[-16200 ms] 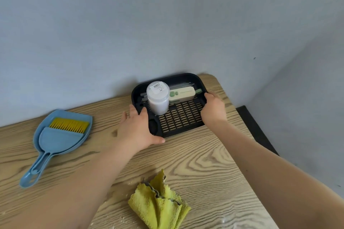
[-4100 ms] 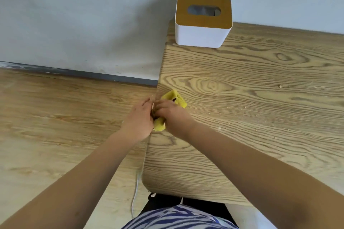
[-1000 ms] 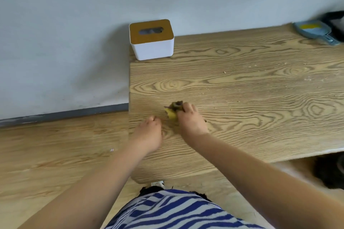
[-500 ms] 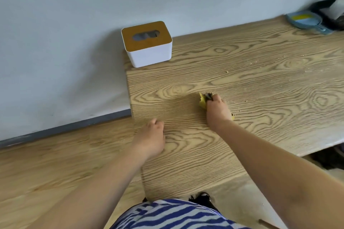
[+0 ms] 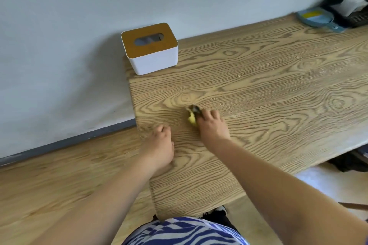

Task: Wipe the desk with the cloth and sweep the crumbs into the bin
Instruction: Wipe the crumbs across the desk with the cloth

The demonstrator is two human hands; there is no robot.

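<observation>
My right hand (image 5: 212, 123) presses a bunched yellow cloth (image 5: 191, 117) flat on the wooden desk (image 5: 268, 109), near its left end; only a corner of the cloth shows past my fingers. My left hand (image 5: 160, 148) rests on the desk beside the left edge, fingers curled, holding nothing. Several small crumbs (image 5: 239, 117) lie scattered on the wood to the right of the cloth. A white box with a slotted wooden lid (image 5: 149, 47) stands at the desk's back left corner. A blue dustpan with a brush (image 5: 318, 19) lies at the far right.
A black tray (image 5: 356, 16) holding a white item sits at the back right against the grey wall. Wood floor lies left of the desk. A dark object (image 5: 350, 162) is under the desk's right front edge.
My right hand has slid the cloth back leftward along the desk after reaching right half a second ago. My left hand stays by the left edge.
</observation>
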